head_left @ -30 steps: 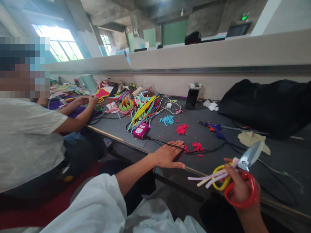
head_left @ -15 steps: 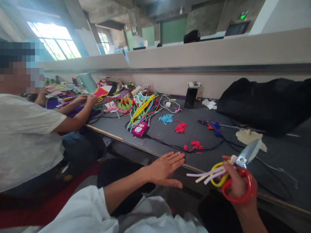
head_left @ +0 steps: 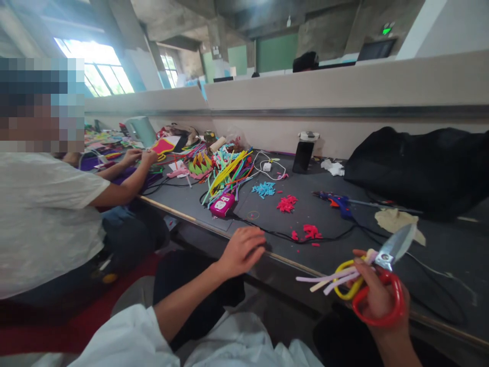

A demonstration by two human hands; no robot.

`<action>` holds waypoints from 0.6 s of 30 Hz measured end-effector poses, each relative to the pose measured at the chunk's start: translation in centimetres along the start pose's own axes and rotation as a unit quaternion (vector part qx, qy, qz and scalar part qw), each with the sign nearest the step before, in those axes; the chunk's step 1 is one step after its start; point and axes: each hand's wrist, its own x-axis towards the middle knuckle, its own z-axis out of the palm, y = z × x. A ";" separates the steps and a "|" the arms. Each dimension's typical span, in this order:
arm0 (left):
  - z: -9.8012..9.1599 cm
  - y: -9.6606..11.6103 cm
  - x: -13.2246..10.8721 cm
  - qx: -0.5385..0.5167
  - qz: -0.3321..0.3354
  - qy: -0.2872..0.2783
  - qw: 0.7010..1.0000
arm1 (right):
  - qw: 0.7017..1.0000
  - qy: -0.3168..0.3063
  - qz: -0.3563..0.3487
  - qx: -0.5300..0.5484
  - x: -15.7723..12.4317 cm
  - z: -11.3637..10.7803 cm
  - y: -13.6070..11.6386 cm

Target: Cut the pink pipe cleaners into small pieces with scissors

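Observation:
My right hand [head_left: 376, 293] grips a pair of scissors [head_left: 384, 278] with one red and one yellow handle, blades pointing up and right. The same hand holds several pale pipe cleaners [head_left: 328, 280] that stick out to the left. My left hand [head_left: 242, 250] hovers at the near edge of the dark table [head_left: 439, 250], fingers curled loosely, holding nothing. It is close to a black cable [head_left: 278, 235] and small red pieces [head_left: 311, 232]. More red pieces [head_left: 286, 203] and blue pieces [head_left: 263, 189] lie farther back.
A person in a light shirt [head_left: 42, 219] works at the left. A pile of coloured pipe cleaners [head_left: 227, 173], a pink device [head_left: 222, 205], a blue glue gun [head_left: 336, 200], a dark bottle [head_left: 303, 153], a beige scrap [head_left: 397, 221] and a black bag [head_left: 424, 168] lie on the table.
My left hand has drawn back from flat on the table near the red pieces to the near edge, moved left, and curled its fingers. My right hand keeps the scissors nearly still.

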 end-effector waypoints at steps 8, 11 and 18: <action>-0.2 -5.8 6.6 0.168 -0.219 -0.168 0.946 | 0.999 -0.014 0.027 0.020 0.6 -0.4 0.8; 0.3 -7.1 8.0 0.170 -0.222 -0.215 0.936 | 0.999 -0.009 0.034 0.015 0.6 -0.4 0.7; 0.9 -7.9 10.0 0.134 -0.229 -0.264 0.927 | 1.000 -0.018 0.017 -0.008 0.6 -0.6 1.0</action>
